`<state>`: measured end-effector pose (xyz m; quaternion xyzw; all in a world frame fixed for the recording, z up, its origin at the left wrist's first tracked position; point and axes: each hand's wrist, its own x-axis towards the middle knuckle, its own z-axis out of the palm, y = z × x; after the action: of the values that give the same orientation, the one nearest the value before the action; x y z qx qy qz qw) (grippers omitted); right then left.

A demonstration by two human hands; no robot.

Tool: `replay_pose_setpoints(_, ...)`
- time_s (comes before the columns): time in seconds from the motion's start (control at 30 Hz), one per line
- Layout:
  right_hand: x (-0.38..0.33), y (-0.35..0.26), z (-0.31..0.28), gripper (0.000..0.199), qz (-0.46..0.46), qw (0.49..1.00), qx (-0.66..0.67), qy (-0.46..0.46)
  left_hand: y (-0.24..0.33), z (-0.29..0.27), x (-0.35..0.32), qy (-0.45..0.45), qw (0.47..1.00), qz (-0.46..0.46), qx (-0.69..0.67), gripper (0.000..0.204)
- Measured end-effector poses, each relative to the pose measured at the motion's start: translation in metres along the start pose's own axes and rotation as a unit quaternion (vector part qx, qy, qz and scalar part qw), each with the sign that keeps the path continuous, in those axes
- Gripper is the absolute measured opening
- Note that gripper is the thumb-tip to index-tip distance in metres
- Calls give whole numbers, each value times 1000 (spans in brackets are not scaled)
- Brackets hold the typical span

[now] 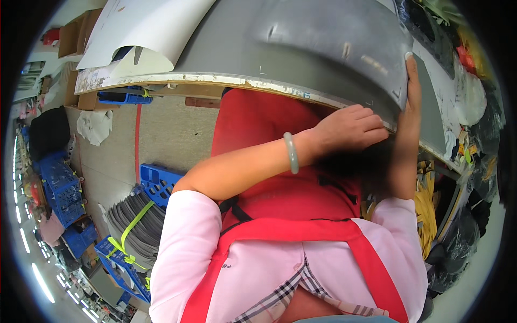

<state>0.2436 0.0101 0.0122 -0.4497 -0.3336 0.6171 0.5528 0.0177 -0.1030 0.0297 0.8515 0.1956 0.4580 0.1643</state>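
A large grey sheet (pixel 301 48) lies curved over the worktable (pixel 161 79). My left hand (pixel 350 128), with a pale green bangle on its wrist, reaches across my red apron. Its fingers curl over the sheet's near edge at the table's rim. My right hand (pixel 412 81) stretches up along the sheet's right edge and pinches it, thumb on top. Below the table rim, what lies under my left hand is dark and hidden.
A white sheet (pixel 145 27) curls at the table's far left. On the floor to the left stand blue crates (pixel 159 180), one beside a strapped stack of grey pieces (pixel 137 229). Dark and yellow bundles (pixel 431 215) crowd the right side.
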Motion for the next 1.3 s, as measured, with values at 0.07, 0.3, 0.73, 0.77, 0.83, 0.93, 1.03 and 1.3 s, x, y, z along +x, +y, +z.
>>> replay_pose_setpoints(0.07, 5, -3, -4, 32, -2, 997, 82, -14, -16, -9, -6, -39, 995, -66, 69, 20)
replay_pose_setpoints(0.3, 11, 10, -14, 30, -56, 988, 142, 22, -77, -57, -6, -162, 951, -263, -10, 22)
replay_pose_setpoints(0.73, -1, -2, -4, 30, -91, 990, 105, 7, -56, 25, 41, -301, 937, -73, 164, 32)
replay_pose_setpoints(0.77, -6, -5, 4, 26, -92, 988, 116, 40, -54, 49, 51, -236, 954, -55, 178, 32)
replay_pose_setpoints(0.83, -14, -16, 15, 26, -141, 987, 66, 38, -62, 90, 59, -96, 975, -16, 202, 31)
replay_pose_setpoints(0.93, -31, -27, 19, 27, -195, 979, -3, 64, -99, 98, 67, 117, 992, 28, 27, 25)
replay_pose_setpoints(1.03, -41, -22, 16, 34, -199, 971, -105, 82, -135, 69, 61, 135, 989, -58, 22, 24)
replay_pose_setpoints(1.3, -37, 23, -57, 41, -88, 995, 10, 50, -222, -133, 63, 231, 905, -335, 127, 24)
